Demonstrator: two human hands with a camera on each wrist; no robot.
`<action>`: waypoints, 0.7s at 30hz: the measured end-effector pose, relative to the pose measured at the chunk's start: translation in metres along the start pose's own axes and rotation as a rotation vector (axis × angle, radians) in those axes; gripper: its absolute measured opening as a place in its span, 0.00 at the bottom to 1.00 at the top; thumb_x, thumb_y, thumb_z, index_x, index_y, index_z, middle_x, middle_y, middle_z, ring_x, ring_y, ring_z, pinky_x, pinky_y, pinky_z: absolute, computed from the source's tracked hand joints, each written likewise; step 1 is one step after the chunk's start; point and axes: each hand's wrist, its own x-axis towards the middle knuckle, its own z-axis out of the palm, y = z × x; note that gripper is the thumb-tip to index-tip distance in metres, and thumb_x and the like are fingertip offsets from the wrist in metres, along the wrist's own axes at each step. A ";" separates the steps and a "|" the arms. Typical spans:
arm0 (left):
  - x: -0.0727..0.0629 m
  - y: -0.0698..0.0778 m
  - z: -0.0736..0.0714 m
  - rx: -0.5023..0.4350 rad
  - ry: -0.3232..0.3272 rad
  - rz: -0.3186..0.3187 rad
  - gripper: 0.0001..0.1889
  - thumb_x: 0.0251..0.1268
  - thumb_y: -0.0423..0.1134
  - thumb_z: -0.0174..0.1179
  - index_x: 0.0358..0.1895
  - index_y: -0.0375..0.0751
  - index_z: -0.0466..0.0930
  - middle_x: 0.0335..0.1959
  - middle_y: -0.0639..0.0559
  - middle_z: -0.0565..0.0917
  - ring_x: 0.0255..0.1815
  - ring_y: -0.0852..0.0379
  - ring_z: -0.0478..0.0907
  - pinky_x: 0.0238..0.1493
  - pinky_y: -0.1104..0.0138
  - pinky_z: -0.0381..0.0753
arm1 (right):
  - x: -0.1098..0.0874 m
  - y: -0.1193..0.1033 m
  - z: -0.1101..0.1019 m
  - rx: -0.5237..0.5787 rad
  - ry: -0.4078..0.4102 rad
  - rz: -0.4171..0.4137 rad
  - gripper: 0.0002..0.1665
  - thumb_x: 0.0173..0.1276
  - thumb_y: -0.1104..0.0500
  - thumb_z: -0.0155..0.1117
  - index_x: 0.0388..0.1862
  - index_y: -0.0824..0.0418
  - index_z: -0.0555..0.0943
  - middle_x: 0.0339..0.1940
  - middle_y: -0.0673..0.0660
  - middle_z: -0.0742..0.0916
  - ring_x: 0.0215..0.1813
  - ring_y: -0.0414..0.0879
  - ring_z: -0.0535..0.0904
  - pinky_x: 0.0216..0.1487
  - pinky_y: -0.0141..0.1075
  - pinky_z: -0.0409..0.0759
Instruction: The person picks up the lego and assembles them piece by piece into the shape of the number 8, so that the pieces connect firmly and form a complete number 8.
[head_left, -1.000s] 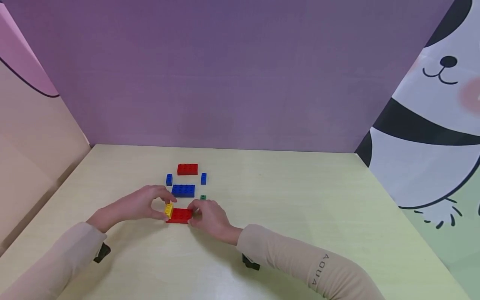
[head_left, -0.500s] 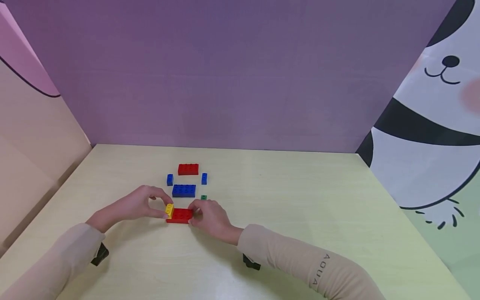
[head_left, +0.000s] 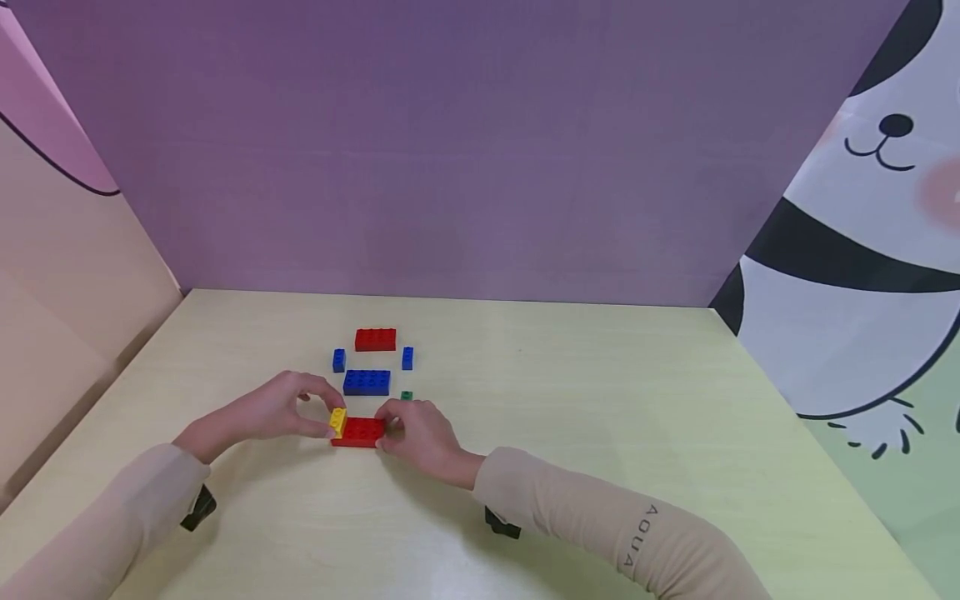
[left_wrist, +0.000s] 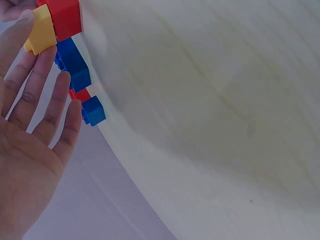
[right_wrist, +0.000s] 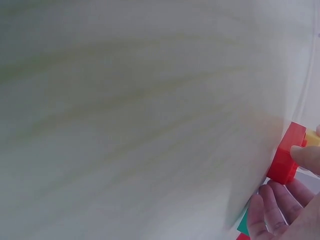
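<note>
My left hand (head_left: 281,408) pinches a small yellow brick (head_left: 339,422) between thumb and fingers. That brick sits on the left end of a red brick (head_left: 364,432) with studs on top, lying near the middle left of the table. At the red brick's right end, my right hand (head_left: 426,437) grips it, thumb on the near side and fingers beyond. In the left wrist view the yellow brick (left_wrist: 42,31) shows against the red brick (left_wrist: 67,19). The right wrist view has the thumb on the red brick's end (right_wrist: 285,162).
Behind the hands lie a blue brick (head_left: 367,382), two small blue bricks (head_left: 339,360) to left and right, and another red brick (head_left: 375,339) farthest back. A small green brick (head_left: 407,396) is just beyond my right hand. A purple wall (head_left: 450,167) borders the table's (head_left: 600,417) far edge.
My left index finger has come down a little toward the yellow brick, from above its far end to right at it. The right hand and the red brick stay in place.
</note>
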 end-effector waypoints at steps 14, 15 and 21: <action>0.000 0.001 0.001 -0.002 -0.011 0.011 0.20 0.46 0.45 0.69 0.45 0.45 0.80 0.42 0.54 0.82 0.47 0.52 0.75 0.50 0.50 0.75 | -0.003 0.003 -0.007 0.037 0.024 -0.041 0.17 0.56 0.60 0.67 0.47 0.55 0.80 0.44 0.50 0.84 0.42 0.41 0.79 0.42 0.25 0.77; -0.001 0.001 0.001 -0.004 -0.012 0.006 0.20 0.46 0.45 0.70 0.45 0.45 0.80 0.42 0.54 0.82 0.48 0.53 0.75 0.50 0.50 0.75 | -0.003 0.003 -0.008 0.036 0.027 -0.045 0.17 0.57 0.60 0.67 0.47 0.55 0.79 0.45 0.50 0.84 0.43 0.42 0.79 0.42 0.25 0.77; -0.001 0.001 0.001 -0.004 -0.017 0.005 0.20 0.47 0.45 0.69 0.46 0.45 0.79 0.43 0.54 0.81 0.48 0.53 0.75 0.51 0.50 0.75 | -0.003 0.004 -0.017 0.026 0.028 -0.054 0.18 0.59 0.59 0.65 0.49 0.56 0.79 0.47 0.51 0.84 0.43 0.43 0.78 0.40 0.25 0.76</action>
